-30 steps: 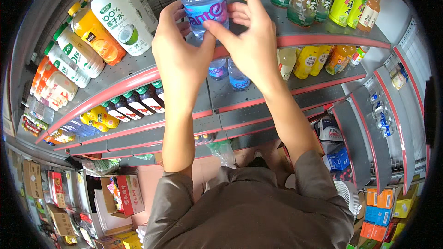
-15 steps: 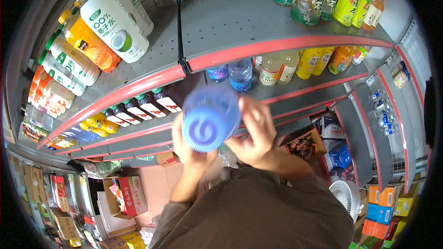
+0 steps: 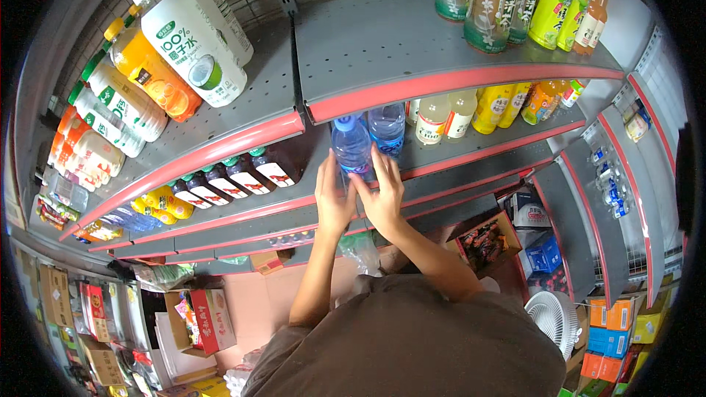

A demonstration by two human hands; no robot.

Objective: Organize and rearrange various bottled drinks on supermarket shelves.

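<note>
A clear water bottle (image 3: 351,148) with a blue cap stands upright at the front of the second shelf. My left hand (image 3: 334,197) presses on its left side, the thumb slightly blurred. Against its right side lies my right hand (image 3: 382,195), fingers stretched along the plastic, so the bottle is gripped between both hands. Right behind and beside it is another blue-labelled water bottle (image 3: 386,129). Pale drink bottles (image 3: 432,121) stand farther right on that shelf, and dark bottles with white labels (image 3: 250,174) are lined up to the left.
The top shelf (image 3: 382,33) has a red front edge overhanging the bottles. It carries large white bottles (image 3: 195,48), orange juice (image 3: 154,73) and tea bottles (image 3: 489,7). Lower down are an open carton (image 3: 485,242), a white fan (image 3: 551,320) and a red box (image 3: 212,320).
The water bottle has gone from close in front of me, cap toward me, to upright on the second shelf. Both hands reached forward with it.
</note>
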